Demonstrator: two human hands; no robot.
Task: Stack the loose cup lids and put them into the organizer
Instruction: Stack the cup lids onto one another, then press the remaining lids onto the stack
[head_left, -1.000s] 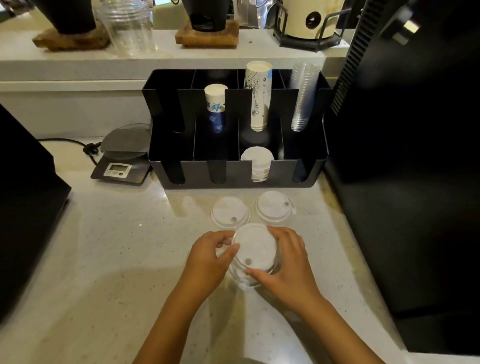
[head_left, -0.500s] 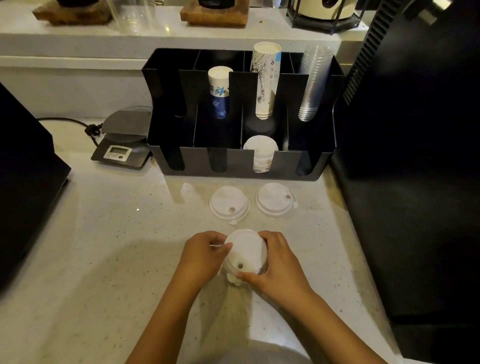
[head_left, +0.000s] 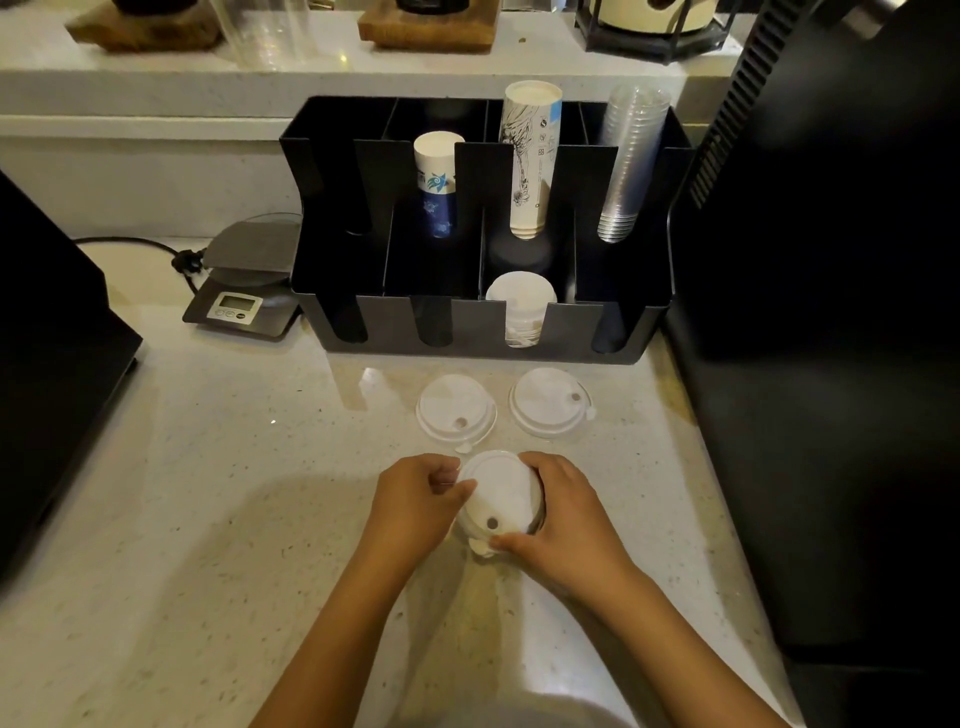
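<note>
Both hands hold a small stack of white cup lids (head_left: 500, 493) just above the counter; my left hand (head_left: 415, 506) grips its left side and my right hand (head_left: 561, 512) wraps its right side and front edge. Two single white lids lie flat beyond it, the left loose lid (head_left: 456, 410) and the right loose lid (head_left: 549, 402). Behind them stands the black organizer (head_left: 574, 332). One of its front compartments holds a stack of white lids (head_left: 521, 301).
In the organizer's back row stand blue-patterned paper cups (head_left: 439, 182), tall white paper cups (head_left: 531, 156) and clear plastic cups (head_left: 628, 161). A small digital scale (head_left: 244, 283) sits left of the organizer. Black machines flank the counter on the left (head_left: 47, 338) and right (head_left: 831, 260).
The view has tilted and shifted slightly. My hands have closed tighter around the lid stack, which is tilted a little more toward me. The two loose lids have not moved.
</note>
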